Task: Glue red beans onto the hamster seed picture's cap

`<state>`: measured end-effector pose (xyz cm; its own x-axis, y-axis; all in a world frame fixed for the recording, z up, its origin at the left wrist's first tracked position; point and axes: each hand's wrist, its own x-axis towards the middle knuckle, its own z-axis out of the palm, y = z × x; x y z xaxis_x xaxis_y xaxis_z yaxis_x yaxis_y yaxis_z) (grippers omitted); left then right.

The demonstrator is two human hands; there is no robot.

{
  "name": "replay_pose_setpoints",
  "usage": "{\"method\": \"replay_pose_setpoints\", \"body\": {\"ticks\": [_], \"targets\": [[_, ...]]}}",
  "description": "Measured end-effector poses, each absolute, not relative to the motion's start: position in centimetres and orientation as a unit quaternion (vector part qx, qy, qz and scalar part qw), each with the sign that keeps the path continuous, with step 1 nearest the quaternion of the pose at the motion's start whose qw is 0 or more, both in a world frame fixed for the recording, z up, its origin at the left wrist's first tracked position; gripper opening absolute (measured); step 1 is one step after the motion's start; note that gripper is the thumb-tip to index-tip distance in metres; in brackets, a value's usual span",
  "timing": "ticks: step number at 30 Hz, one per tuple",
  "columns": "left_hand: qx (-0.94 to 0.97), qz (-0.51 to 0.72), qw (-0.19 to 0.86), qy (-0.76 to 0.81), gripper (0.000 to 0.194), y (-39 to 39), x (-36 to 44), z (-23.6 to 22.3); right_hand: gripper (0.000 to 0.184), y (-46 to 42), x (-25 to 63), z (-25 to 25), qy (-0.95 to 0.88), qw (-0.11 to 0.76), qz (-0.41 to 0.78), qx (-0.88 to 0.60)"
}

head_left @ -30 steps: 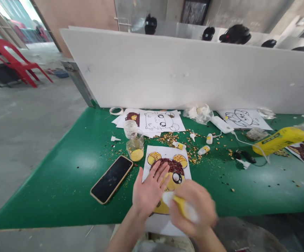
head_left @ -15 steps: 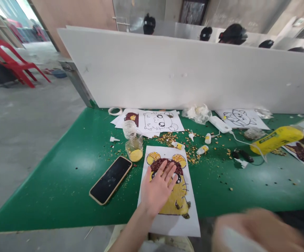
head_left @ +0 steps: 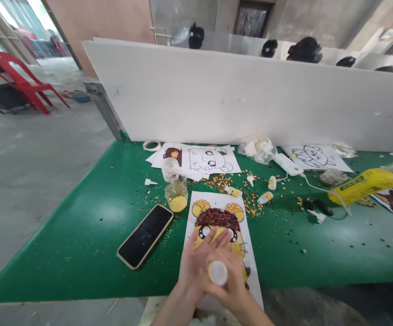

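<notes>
My left hand (head_left: pixel 194 262) is open, palm up, with its fingers stretched out over the lower middle of a mosaic animal picture (head_left: pixel 218 219). The picture has a dark red bean cap, a yellow face and yellow ears on white paper. My right hand (head_left: pixel 232 271) is wrapped round a small bottle (head_left: pixel 218 273), held above the left palm. Only the bottle's round white end faces me, with some yellow at its edge; the rest is hidden by the fingers. Whether anything lies in the left palm, I cannot tell.
Left of the picture lies a phone (head_left: pixel 145 236), near a clear plastic jar of yellow grains (head_left: pixel 178 203). Small glue bottles (head_left: pixel 265 197) and scattered grains (head_left: pixel 218 181) lie behind it. A yellow bottle (head_left: pixel 365 184) is at right. A white partition (head_left: pixel 223 99) closes off the back.
My right hand has come in from the lower right with the bottle and is now over my left hand. The left hand has shifted slightly down, still palm up. The view has moved slightly.
</notes>
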<state>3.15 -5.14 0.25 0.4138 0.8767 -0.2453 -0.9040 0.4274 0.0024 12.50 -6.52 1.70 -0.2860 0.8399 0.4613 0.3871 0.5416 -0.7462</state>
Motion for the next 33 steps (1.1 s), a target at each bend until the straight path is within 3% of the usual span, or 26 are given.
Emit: {"method": "replay_pose_setpoints", "body": {"ticks": [4, 8, 15, 22, 25, 29, 31, 33], "targets": [[-0.093, 0.502, 0.853, 0.111, 0.048, -6.4, 2.7, 0.5, 0.008, -7.3, 13.8, 1.5, -0.723, 0.489, 0.274, -0.403], [-0.082, 0.499, 0.855, 0.114, 0.046, -6.5, 2.6, 0.7, 0.021, -8.0, 14.6, 1.2, -0.597, 0.580, 0.338, -0.438], [-0.037, 0.499, 0.857, 0.125, 0.043, -6.0, 2.9, -0.1, 0.026, -6.6, 14.9, 1.7, -0.542, 0.517, 0.496, -0.440], [-0.058, 0.522, 0.841, 0.129, 0.045, -6.1, 3.2, -0.5, 0.054, -6.9, 15.3, 2.0, -0.375, 0.544, 0.631, -0.406], [-0.053, 0.524, 0.843, 0.112, 0.048, -6.2, 3.3, -1.0, 0.051, -6.7, 15.0, 1.7, -0.352, 0.534, 0.651, -0.410], [-0.052, 0.512, 0.853, 0.089, 0.046, -6.4, 3.4, -1.7, 0.041, -5.8, 16.9, 4.0, -0.508, 0.443, 0.586, -0.450], [-0.055, 0.509, 0.855, 0.083, 0.044, -6.5, 3.6, -1.9, 0.035, -5.9, 18.7, 6.2, -0.622, 0.415, 0.474, -0.465], [-0.062, 0.504, 0.857, 0.086, 0.043, -6.6, 3.9, -1.9, 0.019, -6.5, 19.9, 8.0, -0.678, 0.453, 0.336, -0.472]]}}
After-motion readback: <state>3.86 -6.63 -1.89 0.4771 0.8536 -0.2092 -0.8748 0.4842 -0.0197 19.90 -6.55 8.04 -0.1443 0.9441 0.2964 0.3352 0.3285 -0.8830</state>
